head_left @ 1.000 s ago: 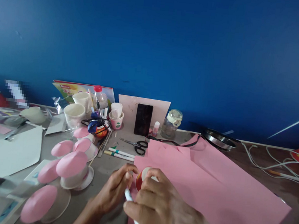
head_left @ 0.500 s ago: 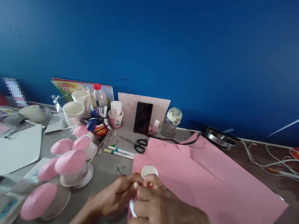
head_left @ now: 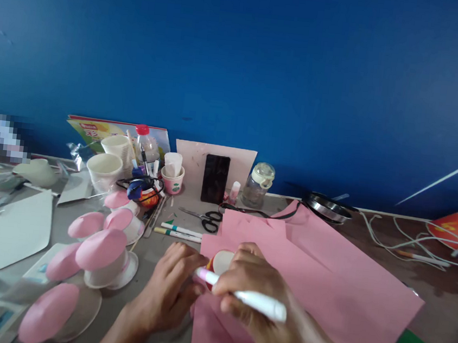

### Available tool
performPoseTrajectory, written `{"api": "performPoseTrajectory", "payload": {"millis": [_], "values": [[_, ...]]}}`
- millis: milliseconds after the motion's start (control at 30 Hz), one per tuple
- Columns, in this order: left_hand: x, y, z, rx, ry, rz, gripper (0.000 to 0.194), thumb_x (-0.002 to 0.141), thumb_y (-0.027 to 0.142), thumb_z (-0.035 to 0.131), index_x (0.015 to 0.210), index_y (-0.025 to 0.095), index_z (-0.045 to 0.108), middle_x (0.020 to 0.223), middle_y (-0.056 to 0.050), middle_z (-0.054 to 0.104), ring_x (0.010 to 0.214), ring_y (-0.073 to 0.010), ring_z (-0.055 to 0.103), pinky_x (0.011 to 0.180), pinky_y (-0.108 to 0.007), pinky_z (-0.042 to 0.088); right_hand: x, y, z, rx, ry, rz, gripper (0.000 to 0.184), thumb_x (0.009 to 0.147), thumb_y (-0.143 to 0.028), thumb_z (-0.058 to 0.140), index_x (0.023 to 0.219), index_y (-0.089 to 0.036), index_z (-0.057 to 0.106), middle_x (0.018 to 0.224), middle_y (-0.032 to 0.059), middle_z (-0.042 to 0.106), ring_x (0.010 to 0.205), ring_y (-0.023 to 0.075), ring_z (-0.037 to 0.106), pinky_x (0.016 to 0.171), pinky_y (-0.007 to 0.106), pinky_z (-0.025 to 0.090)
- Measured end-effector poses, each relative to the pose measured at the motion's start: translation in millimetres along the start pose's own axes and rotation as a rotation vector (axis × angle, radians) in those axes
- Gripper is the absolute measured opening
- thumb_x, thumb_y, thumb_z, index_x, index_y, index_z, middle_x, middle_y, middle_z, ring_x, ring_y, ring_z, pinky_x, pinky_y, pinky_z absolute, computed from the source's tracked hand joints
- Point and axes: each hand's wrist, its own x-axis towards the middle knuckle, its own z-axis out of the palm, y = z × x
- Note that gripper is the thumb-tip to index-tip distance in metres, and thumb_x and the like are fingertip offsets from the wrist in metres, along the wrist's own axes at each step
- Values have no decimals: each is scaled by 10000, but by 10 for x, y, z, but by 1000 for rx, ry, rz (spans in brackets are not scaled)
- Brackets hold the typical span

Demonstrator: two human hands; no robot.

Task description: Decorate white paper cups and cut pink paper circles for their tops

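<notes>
My right hand (head_left: pixel 257 294) grips a white marker (head_left: pixel 258 301) with a pink band near its front end, slanting down to the left. Close to the marker's front end is my left hand (head_left: pixel 174 286), its fingers bent inward; what they hold, if anything, is hidden. Both hands are over the left edge of a large sheet of pink paper (head_left: pixel 323 290). Just behind them, a round piece with a white face and a red and yellow side (head_left: pixel 223 259) is partly covered by my right hand.
Several white paper cups with pink discs (head_left: pixel 101 251) stand at the left. Two markers (head_left: pixel 179 233) and black-handled scissors (head_left: pixel 210 223) lie ahead. Behind are a phone (head_left: pixel 215 179), a glass jar (head_left: pixel 258 185) and stacked cups (head_left: pixel 104 169). White cables (head_left: pixel 389 240) trail at the right.
My hands were together around the marker and have come slightly apart. The marker has turned from mostly hidden to lying slantwise in my right hand. The view has shifted slightly right.
</notes>
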Motion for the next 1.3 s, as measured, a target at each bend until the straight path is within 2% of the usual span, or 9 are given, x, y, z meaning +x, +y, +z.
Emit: {"api": "performPoseTrajectory", "payload": {"millis": [200,367,467,500,567,733,900,1133,1300], "values": [[3,-29,106,154,-8,92,155,916,150,413,1031,182,511,778,-41,609,663,-166,503,642,-292,384,8,102,96,260,100,293,254,925,-411,518,874,-208,662,811,47,648,822,190,561,707,305,427],[90,160,-93,-197,-484,-333,217,950,250,367,961,197,577,857,-27,649,741,-144,573,706,-239,427,-103,54,-162,225,68,225,171,918,-355,549,859,-250,671,740,12,631,740,181,565,742,334,431],[104,82,-167,-383,-589,-601,291,951,326,365,911,192,620,841,-24,640,766,-151,565,694,-242,413,-288,28,-501,216,552,72,149,911,-349,551,862,-295,681,689,6,591,662,192,566,783,381,457],[99,13,-153,-448,-540,-640,316,947,363,370,900,182,624,787,-20,612,712,-143,535,659,-244,404,-339,28,-609,211,750,-105,169,906,-379,547,848,-303,685,603,-8,535,577,185,532,779,401,471],[80,-154,-78,-586,-307,-625,380,945,433,341,983,174,617,621,25,472,565,-121,427,557,-243,356,-387,39,-761,210,768,-184,179,905,-379,547,830,-311,695,498,-34,454,466,157,456,812,435,480],[22,-421,102,-527,122,-662,276,908,402,429,944,182,593,650,16,470,617,-138,445,617,-273,373,-145,130,-680,321,476,111,234,909,-391,546,1064,-263,665,734,32,639,710,202,587,755,420,481],[-4,-307,174,-310,18,-688,221,857,382,468,836,190,577,782,-13,538,701,-155,500,654,-290,436,152,477,-420,476,480,210,301,871,-457,573,1092,-257,619,946,61,665,896,237,614,845,454,478],[-38,-307,335,-339,-116,-601,631,681,387,712,1242,217,479,1284,-102,499,1188,-257,478,963,-395,421,258,1027,-150,612,578,296,197,837,-381,618,886,-197,671,711,5,619,709,154,561,740,327,448],[-11,-324,367,-346,-171,-630,709,668,350,732,1306,228,447,1333,-109,498,1167,-272,506,915,-393,458,274,1204,-29,658,516,364,240,856,-395,596,943,-184,669,718,1,620,697,138,559,742,307,446]]}}
